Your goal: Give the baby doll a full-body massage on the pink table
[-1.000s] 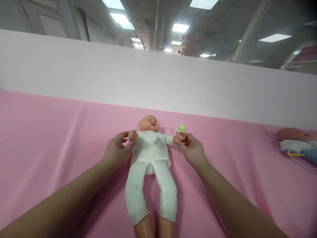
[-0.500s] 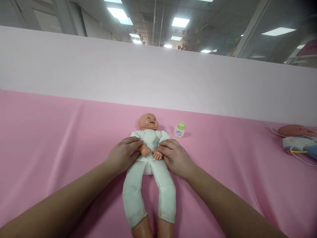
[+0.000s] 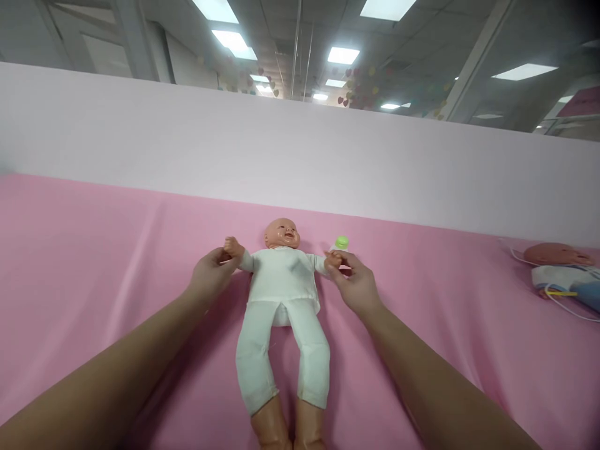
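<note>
A baby doll [image 3: 284,278] in a white top and trousers lies on its back on the pink sheet [image 3: 154,262], its head away from me. My left hand [image 3: 212,273] is closed around the doll's hand at the left, and that arm is stretched out sideways. On the other side, my right hand [image 3: 355,279] pinches the doll's other hand, with that arm spread out too. Just behind my right hand stands a small bottle [image 3: 342,242] with a green cap; its lower part is mostly hidden.
At the far right lies a second doll [image 3: 557,254] in white and blue cloth, with a thin white tube and a yellow strip by it. A white panel [image 3: 290,156] runs along the back of the pink surface. Ceiling lights show above it.
Both doll arms have moved from across its belly out to the sides, my hands moving apart with them. My right hand now partly covers the bottle. The camera view has tilted slightly.
</note>
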`<state>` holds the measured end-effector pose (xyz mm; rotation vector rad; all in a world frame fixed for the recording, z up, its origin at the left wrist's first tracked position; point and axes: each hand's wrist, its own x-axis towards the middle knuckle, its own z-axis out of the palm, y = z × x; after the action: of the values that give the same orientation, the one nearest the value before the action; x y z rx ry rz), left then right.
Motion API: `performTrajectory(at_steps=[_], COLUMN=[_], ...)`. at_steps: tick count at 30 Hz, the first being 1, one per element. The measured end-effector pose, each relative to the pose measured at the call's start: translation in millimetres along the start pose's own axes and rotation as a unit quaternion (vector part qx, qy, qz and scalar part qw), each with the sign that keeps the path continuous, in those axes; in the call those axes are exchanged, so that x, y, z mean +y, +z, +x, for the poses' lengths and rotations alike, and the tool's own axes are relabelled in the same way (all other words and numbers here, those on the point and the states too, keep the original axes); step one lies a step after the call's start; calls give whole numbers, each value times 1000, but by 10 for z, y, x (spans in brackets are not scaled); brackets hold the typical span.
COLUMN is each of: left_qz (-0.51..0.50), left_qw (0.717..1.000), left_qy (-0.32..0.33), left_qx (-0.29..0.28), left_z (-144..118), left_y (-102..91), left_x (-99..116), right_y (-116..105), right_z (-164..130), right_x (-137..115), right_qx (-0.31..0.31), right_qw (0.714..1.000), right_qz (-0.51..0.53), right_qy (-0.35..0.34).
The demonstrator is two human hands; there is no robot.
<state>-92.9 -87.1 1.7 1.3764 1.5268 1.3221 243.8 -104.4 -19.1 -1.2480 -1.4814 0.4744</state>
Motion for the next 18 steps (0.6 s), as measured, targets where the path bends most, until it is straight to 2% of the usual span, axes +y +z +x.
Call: performTrajectory(at_steps=[4,7,9,11,15,18], left_qz=[-163,-188,-113,3,193,289], left_qw=[980,971,978,982,971,952], left_qy=[-95,-98,-78,-69,-56,-32], left_qx=[57,112,159,175,129,96], left_z=[276,367,358,315,185,23], left_y=[-119,-199,-269,-355,-525,-575], left_x=[-179,-241,-230,-179,25,209], right_y=[-141,-176,-167,-147,-120,-111], right_z=[150,219,234,235,233,246], right_x=[246,422,496,536,579,617], right_qx=[73,89,83,71,54,47], right_qw=[986,970,965,965,970,972], right_qz=[41,71,75,73,76,79], right_qy=[142,216,238,241,225,214])
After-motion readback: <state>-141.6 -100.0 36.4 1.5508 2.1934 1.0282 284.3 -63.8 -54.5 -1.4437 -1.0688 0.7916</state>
